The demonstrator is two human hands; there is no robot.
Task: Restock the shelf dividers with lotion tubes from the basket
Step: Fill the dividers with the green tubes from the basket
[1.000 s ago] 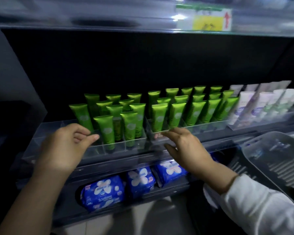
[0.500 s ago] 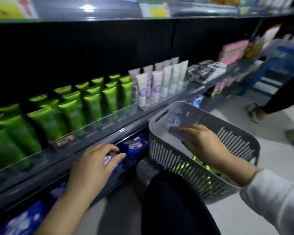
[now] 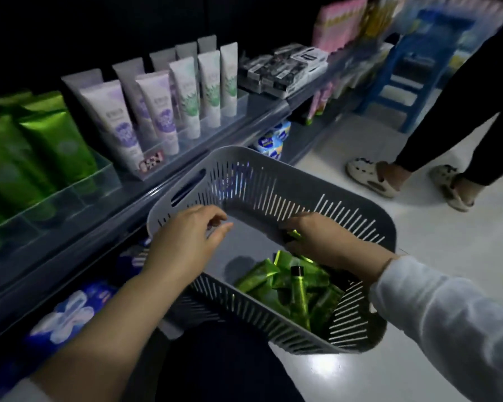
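A grey slotted basket sits on the floor below the shelf, with several green lotion tubes piled in its near right corner. My right hand reaches down into the basket, its fingers curled around a green tube that is mostly hidden by the hand. My left hand hovers over the basket's left rim with loosely bent fingers, holding nothing. On the shelf at left, green tubes stand in clear dividers.
White and purple tubes fill the dividers further right, then dark boxes. Blue packets lie on the lower shelf. A person's legs and shoes stand on the white floor at right, near a blue stool.
My view swung from the shelf to the basket. My right hand went down into the basket and closed on a green tube. My left hand left the shelf edge for the basket rim.
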